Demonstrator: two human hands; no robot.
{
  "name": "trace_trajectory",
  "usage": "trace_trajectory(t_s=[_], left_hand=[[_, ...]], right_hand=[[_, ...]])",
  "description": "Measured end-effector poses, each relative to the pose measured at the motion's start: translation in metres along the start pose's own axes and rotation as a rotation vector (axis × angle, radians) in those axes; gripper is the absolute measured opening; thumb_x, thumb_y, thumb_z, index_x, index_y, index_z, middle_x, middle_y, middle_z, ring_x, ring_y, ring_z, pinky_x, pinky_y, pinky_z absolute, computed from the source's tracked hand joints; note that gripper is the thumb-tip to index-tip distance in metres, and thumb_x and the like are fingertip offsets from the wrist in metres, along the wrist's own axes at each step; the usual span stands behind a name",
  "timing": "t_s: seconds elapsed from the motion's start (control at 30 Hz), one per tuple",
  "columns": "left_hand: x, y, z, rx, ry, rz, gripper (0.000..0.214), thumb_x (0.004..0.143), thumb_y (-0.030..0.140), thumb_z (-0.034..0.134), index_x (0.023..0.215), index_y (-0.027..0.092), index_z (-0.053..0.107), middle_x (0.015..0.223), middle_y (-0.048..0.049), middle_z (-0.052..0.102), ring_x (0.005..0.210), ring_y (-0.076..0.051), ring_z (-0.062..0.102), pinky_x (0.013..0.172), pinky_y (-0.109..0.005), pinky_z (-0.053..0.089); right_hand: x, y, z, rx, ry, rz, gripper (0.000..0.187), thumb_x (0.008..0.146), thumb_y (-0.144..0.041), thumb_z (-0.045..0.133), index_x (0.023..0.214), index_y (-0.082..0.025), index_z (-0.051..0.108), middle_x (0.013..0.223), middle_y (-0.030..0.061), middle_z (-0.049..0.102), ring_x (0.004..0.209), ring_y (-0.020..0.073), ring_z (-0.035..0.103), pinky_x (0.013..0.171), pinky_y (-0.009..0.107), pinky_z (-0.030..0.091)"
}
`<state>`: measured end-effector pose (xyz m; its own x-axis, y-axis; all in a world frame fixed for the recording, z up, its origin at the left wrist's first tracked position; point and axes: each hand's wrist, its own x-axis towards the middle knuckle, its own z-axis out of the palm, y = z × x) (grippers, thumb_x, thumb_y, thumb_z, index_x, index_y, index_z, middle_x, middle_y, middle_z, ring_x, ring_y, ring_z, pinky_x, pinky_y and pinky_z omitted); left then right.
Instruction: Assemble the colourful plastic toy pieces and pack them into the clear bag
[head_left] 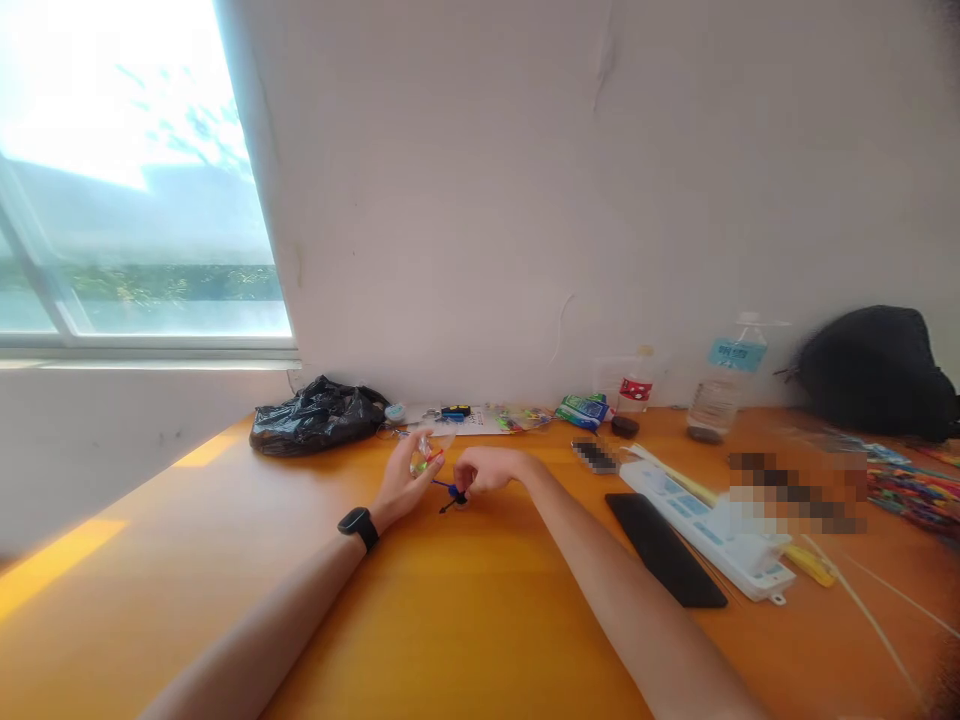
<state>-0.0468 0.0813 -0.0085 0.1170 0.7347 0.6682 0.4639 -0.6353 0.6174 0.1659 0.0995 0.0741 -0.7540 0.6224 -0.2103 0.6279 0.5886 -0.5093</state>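
Note:
My left hand [401,478], with a black watch on its wrist, is curled around a small clear plastic packet [426,463] with red and green bits in it. Just to its right, my right hand [487,468] bends down toward the table, fingertips together on a small blue and black piece [455,494]. Thin blue and black ends stick out from that piece toward the left; its exact kind is too small to make out. Both hands are low over the wooden table [450,620], close to each other.
Behind the hands lie a black plastic bag [319,415], a white sheet [480,424] with small coloured items and a blue-green packet [583,410]. To the right are bottles [636,385], a black flat case [664,550], a white power strip [697,525], coloured cords [911,495] and a black backpack [874,370].

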Motion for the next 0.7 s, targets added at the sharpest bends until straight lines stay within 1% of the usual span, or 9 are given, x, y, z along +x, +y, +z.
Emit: trace_trajectory(t_s=[0.1, 0.2, 0.27, 0.33, 0.37, 0.43, 0.53, 0.63, 0.7], left_hand=[[0.000, 0.000, 0.000, 0.015, -0.018, 0.017, 0.044, 0.095, 0.047, 0.061, 0.133, 0.025, 0.055, 0.102, -0.0055, 0.066, 0.095, -0.024, 0.063, 0.089, -0.038, 0.050], [0.000, 0.002, -0.001, 0.041, -0.032, 0.028, 0.043, 0.096, 0.046, 0.061, 0.132, 0.025, 0.054, 0.105, -0.0058, 0.065, 0.098, -0.024, 0.063, 0.091, -0.039, 0.049], [0.000, 0.003, -0.002, 0.059, -0.039, 0.039, 0.042, 0.096, 0.046, 0.060, 0.132, 0.026, 0.054, 0.107, -0.0064, 0.065, 0.100, -0.025, 0.062, 0.092, -0.040, 0.049], [0.000, 0.004, -0.002, 0.074, -0.045, 0.055, 0.041, 0.097, 0.046, 0.060, 0.132, 0.026, 0.054, 0.109, -0.0070, 0.065, 0.101, -0.025, 0.062, 0.093, -0.040, 0.049], [-0.001, 0.004, -0.002, 0.080, -0.048, 0.063, 0.041, 0.097, 0.046, 0.059, 0.132, 0.026, 0.054, 0.109, -0.0072, 0.065, 0.101, -0.026, 0.062, 0.093, -0.041, 0.048], [-0.001, 0.004, -0.002, 0.097, -0.051, 0.080, 0.041, 0.096, 0.045, 0.060, 0.132, 0.026, 0.054, 0.110, -0.0075, 0.065, 0.102, -0.026, 0.061, 0.094, -0.041, 0.048], [-0.001, 0.005, -0.001, 0.122, -0.063, 0.106, 0.041, 0.095, 0.045, 0.060, 0.132, 0.027, 0.054, 0.110, -0.0077, 0.065, 0.102, -0.027, 0.061, 0.094, -0.042, 0.048], [-0.002, 0.007, -0.002, 0.134, -0.067, 0.130, 0.043, 0.095, 0.045, 0.061, 0.133, 0.027, 0.054, 0.113, -0.0083, 0.066, 0.103, -0.027, 0.061, 0.095, -0.042, 0.047], [-0.003, 0.009, -0.002, 0.144, -0.064, 0.136, 0.043, 0.095, 0.045, 0.061, 0.134, 0.027, 0.054, 0.116, -0.0089, 0.066, 0.105, -0.027, 0.061, 0.096, -0.042, 0.046]], right_hand=[[-0.005, 0.010, -0.009, 0.028, 0.024, -0.006, 0.020, 0.070, -0.012, 0.074, 0.088, -0.020, 0.080, 0.085, 0.0013, 0.078, 0.078, 0.0162, 0.069, 0.064, 0.021, 0.047], [-0.017, 0.020, -0.025, 0.071, 0.076, -0.025, 0.025, 0.073, -0.018, 0.074, 0.098, -0.018, 0.079, 0.089, 0.0039, 0.078, 0.079, 0.0173, 0.070, 0.063, 0.022, 0.047], [-0.028, 0.024, -0.037, 0.074, 0.131, 0.001, 0.029, 0.074, -0.022, 0.075, 0.103, -0.018, 0.079, 0.089, 0.0052, 0.078, 0.077, 0.0177, 0.069, 0.062, 0.022, 0.046], [-0.041, 0.026, -0.048, 0.064, 0.159, 0.038, 0.029, 0.074, -0.025, 0.076, 0.102, -0.016, 0.080, 0.086, 0.0060, 0.078, 0.074, 0.0181, 0.068, 0.062, 0.023, 0.045], [-0.048, 0.026, -0.053, 0.056, 0.184, 0.042, 0.028, 0.075, -0.026, 0.075, 0.101, -0.016, 0.080, 0.086, 0.0064, 0.078, 0.074, 0.0185, 0.068, 0.063, 0.023, 0.045], [-0.060, 0.021, -0.061, 0.035, 0.275, 0.019, 0.025, 0.079, -0.026, 0.070, 0.100, -0.016, 0.081, 0.091, 0.0065, 0.079, 0.079, 0.0196, 0.068, 0.067, 0.024, 0.046], [-0.069, 0.007, -0.068, 0.014, 0.430, -0.066, 0.027, 0.087, -0.026, 0.062, 0.105, -0.019, 0.080, 0.103, 0.0049, 0.079, 0.090, 0.0207, 0.068, 0.076, 0.026, 0.047], [-0.066, -0.007, -0.066, 0.029, 0.558, -0.117, 0.030, 0.090, -0.026, 0.057, 0.110, -0.021, 0.079, 0.110, 0.0044, 0.078, 0.095, 0.0206, 0.068, 0.082, 0.027, 0.048], [-0.057, -0.013, -0.060, 0.000, 0.609, -0.117, 0.028, 0.089, -0.023, 0.058, 0.105, -0.020, 0.081, 0.106, 0.0048, 0.078, 0.092, 0.0201, 0.067, 0.081, 0.027, 0.048]])
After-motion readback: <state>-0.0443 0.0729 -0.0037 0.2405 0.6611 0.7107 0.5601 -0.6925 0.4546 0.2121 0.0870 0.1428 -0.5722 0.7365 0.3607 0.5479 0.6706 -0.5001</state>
